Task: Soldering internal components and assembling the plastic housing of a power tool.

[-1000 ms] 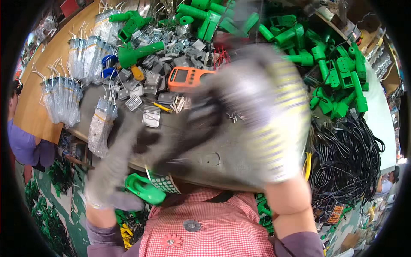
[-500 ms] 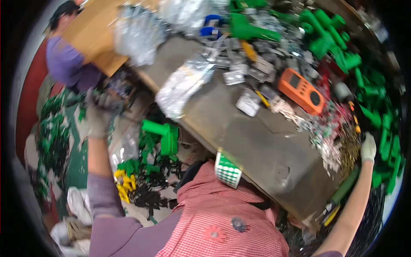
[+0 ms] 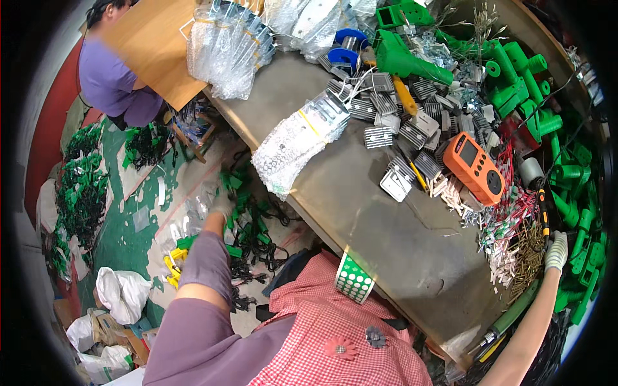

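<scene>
My left hand (image 3: 222, 206), in a light glove, reaches down to the floor left of the table and touches a heap of green plastic parts (image 3: 243, 193) tangled with black cables (image 3: 254, 254). Whether it grips one I cannot tell. My right hand (image 3: 555, 251), also gloved, rests far right on the metal table (image 3: 386, 219), its fingers lying by a pile of small brass screws (image 3: 528, 254) and green plastic handles (image 3: 582, 257). It holds nothing.
On the table lie an orange meter (image 3: 474, 167), several finned metal blocks (image 3: 386, 125), bubble-wrap bags (image 3: 293, 141), a blue spool (image 3: 347, 48) and red-tipped wires (image 3: 505, 225). A person in purple (image 3: 116, 83) sits at the far left. White bags (image 3: 122, 293) and yellow parts (image 3: 172, 267) lie on the floor.
My head has turned left and down toward the floor. The left hand has gone from in front of the table down to the green parts; the right hand stays at the table's right edge.
</scene>
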Demonstrator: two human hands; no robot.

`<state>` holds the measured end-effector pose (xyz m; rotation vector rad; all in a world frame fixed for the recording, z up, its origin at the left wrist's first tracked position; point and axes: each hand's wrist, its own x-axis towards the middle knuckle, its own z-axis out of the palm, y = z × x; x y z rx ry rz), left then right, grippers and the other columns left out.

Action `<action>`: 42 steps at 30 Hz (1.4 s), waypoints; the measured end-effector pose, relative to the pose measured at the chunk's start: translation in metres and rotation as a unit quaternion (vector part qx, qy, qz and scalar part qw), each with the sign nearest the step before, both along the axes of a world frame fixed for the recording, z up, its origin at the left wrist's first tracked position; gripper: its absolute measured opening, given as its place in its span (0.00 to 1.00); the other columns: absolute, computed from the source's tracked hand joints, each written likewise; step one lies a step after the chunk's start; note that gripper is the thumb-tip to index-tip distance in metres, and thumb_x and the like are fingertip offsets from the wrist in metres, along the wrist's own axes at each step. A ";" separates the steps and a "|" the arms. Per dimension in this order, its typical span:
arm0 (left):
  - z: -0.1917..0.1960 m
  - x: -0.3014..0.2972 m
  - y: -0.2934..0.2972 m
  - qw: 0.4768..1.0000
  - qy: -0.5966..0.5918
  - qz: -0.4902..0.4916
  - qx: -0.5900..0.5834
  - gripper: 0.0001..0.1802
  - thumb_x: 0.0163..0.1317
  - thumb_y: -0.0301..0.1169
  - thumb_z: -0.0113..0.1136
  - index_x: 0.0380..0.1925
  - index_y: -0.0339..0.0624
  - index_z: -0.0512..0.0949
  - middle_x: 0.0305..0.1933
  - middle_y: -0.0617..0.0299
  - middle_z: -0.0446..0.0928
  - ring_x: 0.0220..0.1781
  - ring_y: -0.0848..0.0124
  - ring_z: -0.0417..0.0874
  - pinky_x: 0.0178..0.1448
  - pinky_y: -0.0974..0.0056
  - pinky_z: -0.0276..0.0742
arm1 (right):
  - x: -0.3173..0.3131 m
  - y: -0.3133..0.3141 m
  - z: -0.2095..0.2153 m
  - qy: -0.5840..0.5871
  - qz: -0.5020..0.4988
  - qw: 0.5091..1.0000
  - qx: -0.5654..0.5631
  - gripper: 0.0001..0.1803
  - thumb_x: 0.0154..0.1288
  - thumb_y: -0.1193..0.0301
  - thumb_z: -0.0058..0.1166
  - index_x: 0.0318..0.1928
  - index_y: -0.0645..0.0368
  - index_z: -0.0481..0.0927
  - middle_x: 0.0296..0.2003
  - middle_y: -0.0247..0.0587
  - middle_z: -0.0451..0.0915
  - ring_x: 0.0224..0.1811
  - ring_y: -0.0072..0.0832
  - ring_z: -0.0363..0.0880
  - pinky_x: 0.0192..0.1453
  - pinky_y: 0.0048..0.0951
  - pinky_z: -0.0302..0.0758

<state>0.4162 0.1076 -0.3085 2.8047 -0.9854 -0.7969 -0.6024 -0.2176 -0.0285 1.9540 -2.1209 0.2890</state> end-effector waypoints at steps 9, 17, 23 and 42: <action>0.040 -0.129 0.044 0.987 0.098 -0.126 0.032 0.15 0.57 0.27 0.62 0.45 0.44 0.84 0.49 0.48 0.84 0.52 0.50 0.84 0.57 0.54 0.78 | 0.146 0.151 0.081 -0.015 0.084 0.991 -0.102 0.20 0.70 0.73 0.52 0.61 0.64 0.73 0.59 0.48 0.77 0.61 0.38 0.74 0.69 0.36 0.66; 0.282 -0.161 -0.093 0.725 -0.261 -0.166 -0.615 0.10 0.59 0.25 0.61 0.41 0.39 0.80 0.41 0.50 0.81 0.45 0.52 0.80 0.54 0.52 0.72 | 0.322 0.288 0.066 -0.435 0.176 0.880 0.069 0.20 0.57 0.54 0.65 0.35 0.56 0.73 0.45 0.42 0.80 0.43 0.27 0.75 0.48 0.30 0.73; 0.315 -0.206 -0.165 0.817 -0.161 -0.297 -0.468 0.28 0.49 0.38 0.71 0.48 0.33 0.79 0.39 0.46 0.81 0.45 0.46 0.81 0.53 0.47 0.74 | 0.357 0.289 0.039 -0.204 0.265 0.941 0.057 0.23 0.39 0.69 0.70 0.40 0.53 0.77 0.47 0.46 0.79 0.47 0.47 0.76 0.53 0.45 0.73; 0.319 -0.441 -0.068 0.630 -0.063 -0.683 -0.363 0.30 0.48 0.42 0.67 0.54 0.46 0.80 0.51 0.62 0.77 0.56 0.64 0.76 0.64 0.48 0.66 | 0.346 0.300 0.026 -0.263 0.250 0.932 -0.006 0.27 0.41 0.70 0.72 0.46 0.57 0.78 0.48 0.48 0.81 0.45 0.48 0.79 0.50 0.44 0.77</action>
